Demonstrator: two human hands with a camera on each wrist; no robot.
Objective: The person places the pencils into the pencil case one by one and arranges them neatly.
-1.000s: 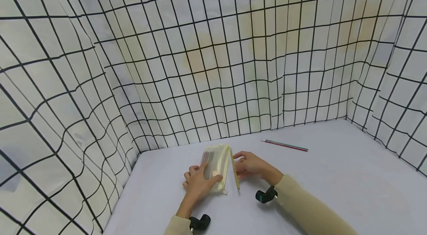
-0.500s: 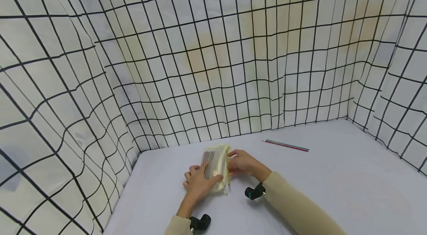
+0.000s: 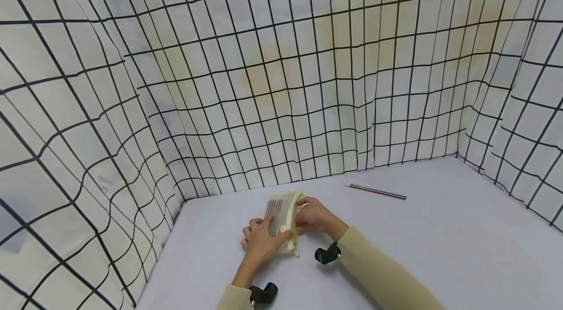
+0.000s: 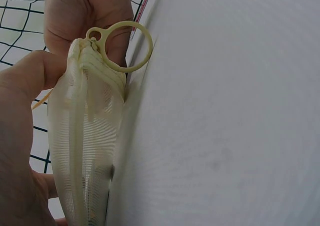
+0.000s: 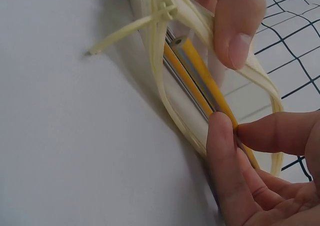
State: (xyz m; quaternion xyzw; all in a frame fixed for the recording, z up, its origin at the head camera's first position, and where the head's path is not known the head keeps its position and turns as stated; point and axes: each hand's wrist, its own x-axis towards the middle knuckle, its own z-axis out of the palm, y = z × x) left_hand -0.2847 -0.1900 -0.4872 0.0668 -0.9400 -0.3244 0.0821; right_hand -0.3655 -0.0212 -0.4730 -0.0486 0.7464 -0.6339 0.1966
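A pale yellow mesh zip pouch (image 3: 287,202) lies on the table, with several pencils (image 3: 273,206) showing through its side. My left hand (image 3: 261,241) grips it, the thumb at the edge of its unzipped mouth. In the right wrist view, a yellow-and-grey striped pencil (image 5: 202,70) is pinched between the thumb and fingers of my right hand (image 5: 265,171). It lies within the pouch's gaping mouth, alongside other pencils. From the zip hangs a pull tab (image 5: 122,34); in the left wrist view a ring (image 4: 149,48) sits at the pouch's end.
Two pencils, one red and one green (image 3: 376,191), lie together on the white table (image 3: 440,232) to the right, further back. A white cloth with a black grid (image 3: 308,80) stands behind and at both sides.
My right hand has moved left with the yellow pencil, from beside the pouch into its mouth. The left hand has stayed in place on the pouch.
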